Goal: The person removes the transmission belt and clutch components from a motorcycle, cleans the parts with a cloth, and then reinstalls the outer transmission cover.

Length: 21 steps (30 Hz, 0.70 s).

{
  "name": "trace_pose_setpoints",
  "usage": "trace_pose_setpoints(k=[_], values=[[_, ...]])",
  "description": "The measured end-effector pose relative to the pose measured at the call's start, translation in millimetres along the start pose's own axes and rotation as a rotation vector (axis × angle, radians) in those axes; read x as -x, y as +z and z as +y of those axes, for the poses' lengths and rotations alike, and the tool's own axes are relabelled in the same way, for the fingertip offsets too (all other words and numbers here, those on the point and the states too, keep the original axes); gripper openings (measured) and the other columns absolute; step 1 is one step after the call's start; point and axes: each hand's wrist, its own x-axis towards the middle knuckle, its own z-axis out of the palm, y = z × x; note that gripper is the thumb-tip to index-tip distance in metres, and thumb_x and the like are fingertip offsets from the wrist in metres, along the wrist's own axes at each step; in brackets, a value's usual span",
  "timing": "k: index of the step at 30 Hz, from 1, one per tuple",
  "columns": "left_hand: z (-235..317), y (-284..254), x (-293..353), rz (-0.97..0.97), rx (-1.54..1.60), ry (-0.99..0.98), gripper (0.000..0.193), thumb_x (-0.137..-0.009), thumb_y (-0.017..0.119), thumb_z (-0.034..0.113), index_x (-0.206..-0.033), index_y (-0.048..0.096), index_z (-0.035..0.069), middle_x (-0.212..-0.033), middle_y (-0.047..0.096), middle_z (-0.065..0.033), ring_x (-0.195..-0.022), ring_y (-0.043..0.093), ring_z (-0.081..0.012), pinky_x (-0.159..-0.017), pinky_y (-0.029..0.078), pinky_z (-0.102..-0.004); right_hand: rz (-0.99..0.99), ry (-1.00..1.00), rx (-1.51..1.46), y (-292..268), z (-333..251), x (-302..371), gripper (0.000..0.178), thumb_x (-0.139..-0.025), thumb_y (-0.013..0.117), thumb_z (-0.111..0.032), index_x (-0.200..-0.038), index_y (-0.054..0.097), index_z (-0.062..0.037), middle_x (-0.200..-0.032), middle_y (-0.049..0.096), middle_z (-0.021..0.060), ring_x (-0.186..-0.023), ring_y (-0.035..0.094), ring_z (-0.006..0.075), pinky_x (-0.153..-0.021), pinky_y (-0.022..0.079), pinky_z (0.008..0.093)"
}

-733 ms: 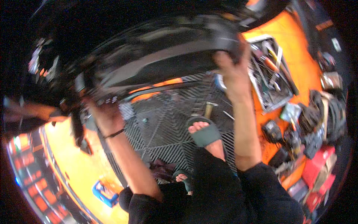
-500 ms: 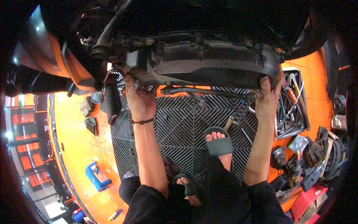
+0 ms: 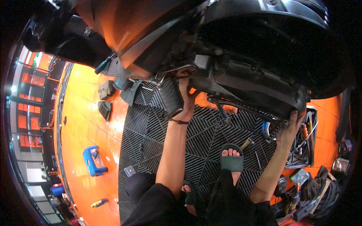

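Observation:
A long dark engine cover (image 3: pixel 249 83) runs along the underside of a motorbike, sloping down to the right. My left hand (image 3: pixel 187 92) grips its left end from below, partly hidden by a ribbed black rubber footrest (image 3: pixel 171 97); its fingertips are out of sight. At the other end my right hand (image 3: pixel 289 130) is closed round the cover's lower corner, thumb on the outer face and the other fingers hidden behind. A dark metal lever (image 3: pixel 245 108) hangs just under the cover, its end close to my right hand. Whether the cover is fastened I cannot tell.
Ribbed black matting (image 3: pixel 203 128) lies under my sandalled feet. A tray of hand tools (image 3: pixel 311 147) stands at right, and a hammer (image 3: pixel 247 144) lies on the mat. On the orange floor at left are a blue stool (image 3: pixel 90 160) and dark plastic parts (image 3: pixel 105 109).
My view has turned and shifted, so the motorbike appears tilted and further right. Both hands keep their places at the cover's ends; the footrest now overlaps my left hand.

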Motion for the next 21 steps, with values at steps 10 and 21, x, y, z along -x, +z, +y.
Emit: trace_pose_setpoints(k=[10, 21], values=[[-24.3, -32.5, -18.5, 0.002, 0.108, -0.013, 0.036, -0.100, 0.061, 0.032, -0.130, 0.056, 0.014, -0.128, 0.059, -0.0023, -0.118, 0.056, -0.0205, -0.098, 0.049, -0.0433, 0.006, 0.024, 0.044, 4.6, 2.3, 0.1, 0.073, -0.097, 0.065, -0.043, -0.154, 0.031, -0.0145, -0.145, 0.047, 0.0084, -0.124, 0.055, 0.0254, -0.088, 0.056, 0.0379], [-15.1, 5.4, -5.5, 0.261, 0.100, 0.115, 0.068, -0.077, 0.083, 0.016, -0.130, 0.048, -0.007, -0.116, 0.068, -0.0125, -0.105, 0.065, -0.0191, -0.094, 0.051, -0.0315, -0.457, 0.111, -0.067, -32.8, 2.6, -20.8, 0.074, -0.097, 0.059, -0.052, -0.154, 0.032, -0.0126, -0.156, 0.038, 0.0144, -0.136, 0.046, 0.0365, -0.109, 0.047, 0.0532]])
